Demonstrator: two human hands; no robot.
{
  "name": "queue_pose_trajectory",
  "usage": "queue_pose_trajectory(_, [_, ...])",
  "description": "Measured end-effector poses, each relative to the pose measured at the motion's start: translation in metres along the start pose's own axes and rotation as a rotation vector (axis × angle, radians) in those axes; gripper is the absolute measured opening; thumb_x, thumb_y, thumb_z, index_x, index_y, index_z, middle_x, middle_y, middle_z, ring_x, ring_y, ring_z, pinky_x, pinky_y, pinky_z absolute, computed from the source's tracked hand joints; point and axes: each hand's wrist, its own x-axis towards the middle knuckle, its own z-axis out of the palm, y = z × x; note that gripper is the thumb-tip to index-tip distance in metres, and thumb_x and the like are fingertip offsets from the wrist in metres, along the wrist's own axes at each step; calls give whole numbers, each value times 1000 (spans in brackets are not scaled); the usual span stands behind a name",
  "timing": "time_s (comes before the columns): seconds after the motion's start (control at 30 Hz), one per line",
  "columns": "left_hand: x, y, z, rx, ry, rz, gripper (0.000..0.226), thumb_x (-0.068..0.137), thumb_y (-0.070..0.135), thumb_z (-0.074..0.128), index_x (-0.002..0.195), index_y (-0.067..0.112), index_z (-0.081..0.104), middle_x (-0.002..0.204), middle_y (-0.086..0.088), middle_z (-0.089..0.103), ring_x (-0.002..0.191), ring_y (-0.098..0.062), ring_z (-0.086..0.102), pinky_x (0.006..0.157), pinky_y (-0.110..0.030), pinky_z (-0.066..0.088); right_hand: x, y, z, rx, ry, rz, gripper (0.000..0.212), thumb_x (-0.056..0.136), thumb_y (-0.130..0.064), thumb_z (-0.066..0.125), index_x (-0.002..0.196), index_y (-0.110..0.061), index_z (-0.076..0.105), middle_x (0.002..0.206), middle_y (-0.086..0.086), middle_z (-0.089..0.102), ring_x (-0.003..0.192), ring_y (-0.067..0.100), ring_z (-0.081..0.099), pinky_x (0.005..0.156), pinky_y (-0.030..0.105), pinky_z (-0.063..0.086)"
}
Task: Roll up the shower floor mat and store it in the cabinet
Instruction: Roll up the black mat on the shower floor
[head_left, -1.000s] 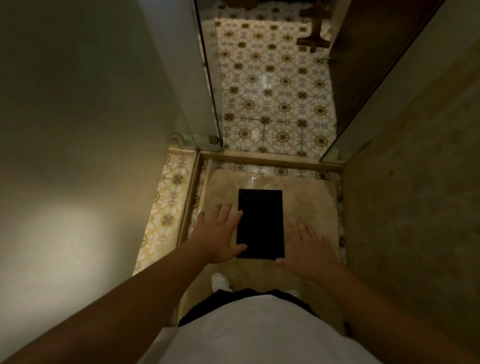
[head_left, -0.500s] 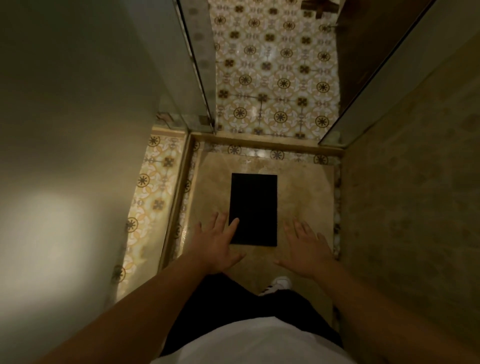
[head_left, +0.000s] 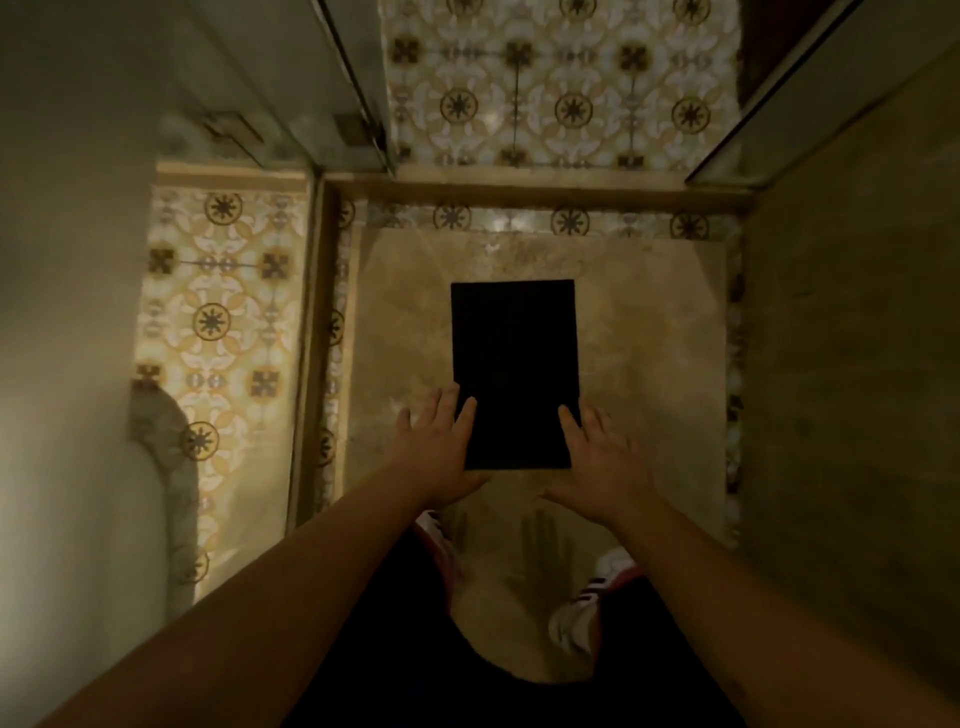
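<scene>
While flat on the shower floor (head_left: 649, 322), unrolled: one black mat (head_left: 514, 364), two hands at its near end. Left hand (head_left: 441, 452) spread open, fingers overlapping the mat's left edge. Right hand (head_left: 602, 462) likewise open (fingertips at the right edge; actual contact hard to tell). Two white shoes (head_left: 587, 608) below.

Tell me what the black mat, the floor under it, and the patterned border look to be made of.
Black mat: flat matte sheet with no sheen, straight edges; likely rubber or foam, though it is too dark to be sure. Shower floor: beige mottled stone or stone-look tile, with a dull shine. Patterned border: glazed ceramic tile with a printed floral motif, catching glints of light.
</scene>
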Motion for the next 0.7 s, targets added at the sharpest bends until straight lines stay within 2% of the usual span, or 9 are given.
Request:
queue_pose_trajectory(0.1, [76, -13, 66, 42, -81, 30, 105, 83, 72, 45, 153, 13, -7, 162, -8, -13, 148, -27, -8, 114, -58, 9, 70, 12, 69, -66, 8, -54, 114, 69, -78, 55, 151, -27, -6, 161, 4, -9, 146, 26, -2, 111, 56, 17])
queue_pose_trajectory(0.23, [157, -37, 142, 37, -192, 104, 109, 83, 72, 47, 152, 10, -9, 161, -8, -16, 148, -25, -9, 115, -56, 8, 153, 32, 157, -198, 78, -156, 110, 68, -72, 60, 150, -27, 3, 161, 5, 4, 145, 25, 5, 111, 58, 18])
queue_pose_trajectory(0.4, [237, -85, 234, 174, -101, 209, 121, 74, 82, 45, 151, 8, -12, 161, -11, -16, 148, -26, -10, 116, -51, 8, 226, 65, 254, -231, 23, -160, 115, 68, -72, 60, 148, -28, -9, 161, 2, -4, 146, 23, -3, 112, 55, 8])
queue_pose_trajectory(0.53, [263, -93, 302, 187, -17, 258, 127, 68, 83, 50, 151, 5, -6, 161, -16, -9, 147, -34, -9, 116, -51, 9, 252, 82, 300, -247, 8, -159, 123, 61, -76, 63, 148, -29, -9, 161, 3, -8, 146, 25, -4, 113, 53, 8])
queue_pose_trajectory(0.6, [264, -90, 326, 238, 35, 279, 126, 66, 83, 53, 152, 6, 0, 161, -18, -5, 146, -40, -4, 116, -52, 13, 257, 89, 306, -266, 21, -165, 123, 60, -73, 68, 149, -28, -4, 160, 6, -3, 145, 27, 0, 113, 54, 12])
queue_pose_trajectory(0.7, [262, -87, 345, 325, 78, 296, 118, 65, 82, 55, 149, 13, 9, 158, -22, -1, 141, -42, 10, 110, -52, 24, 263, 92, 299, -303, 49, -194, 119, 58, -66, 75, 149, -27, 8, 155, 12, 15, 141, 33, 12, 109, 57, 21])
